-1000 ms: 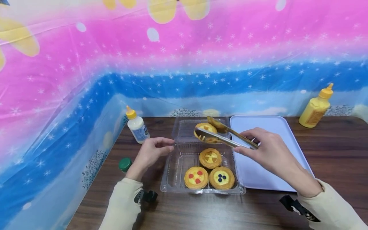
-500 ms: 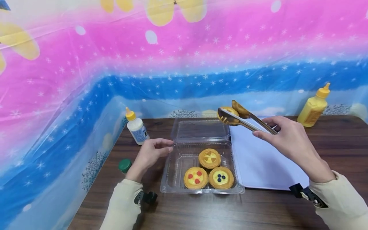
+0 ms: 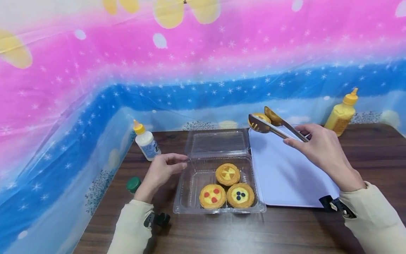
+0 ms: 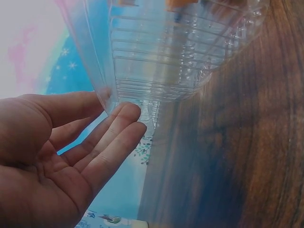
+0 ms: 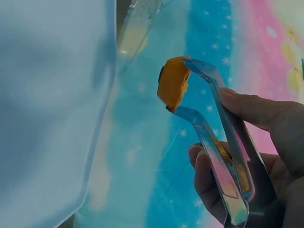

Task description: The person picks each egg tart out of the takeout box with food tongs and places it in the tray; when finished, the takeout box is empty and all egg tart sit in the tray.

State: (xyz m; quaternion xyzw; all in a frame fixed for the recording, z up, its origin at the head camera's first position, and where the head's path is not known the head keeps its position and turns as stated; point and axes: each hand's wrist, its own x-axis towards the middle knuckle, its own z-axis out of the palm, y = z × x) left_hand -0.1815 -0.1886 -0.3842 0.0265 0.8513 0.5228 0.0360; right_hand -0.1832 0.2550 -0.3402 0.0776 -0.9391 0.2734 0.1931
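Grasping metal tongs [image 3: 277, 132], the right grip [image 3: 323, 150] is to the right of the clear plastic clamshell container [image 3: 196, 176], with the thumb on one arm of the tongs and fingers on the other. The ends of the tongs hold an egg tart [image 3: 262, 116] in the air, beyond and to the right of the container's base; the right wrist view shows it nearly edge-on between the two tips, its topping hard to make out. The left grip [image 3: 160, 173] is at the container's far left corner, pinching the clear rim between thumb and fingertips.

Inside the container, toward its right side, sit three more tarts: a wedge-topped tart [image 3: 227, 174] farther back, a red-dotted tart [image 3: 212, 197] near the middle of the front, and a blueberry tart [image 3: 240, 195] by the front right corner. The container's lid [image 3: 219, 141] is folded back behind its base.

A pale lilac tray [image 3: 279, 173] lies just beside the container, on its right. Well to the right of the container and farther back stands a yellow squeeze bottle [image 3: 340, 118]. A white squeeze bottle [image 3: 147, 144] with a yellow cap stands to the container's left, and nearer on that side is a round green lid [image 3: 133, 184], partly hidden by the left wrist. Under the container is a dark wood-grain bench [image 3: 285, 233]; behind it hangs a pink and blue snowflake-print cloth [image 3: 190, 70].
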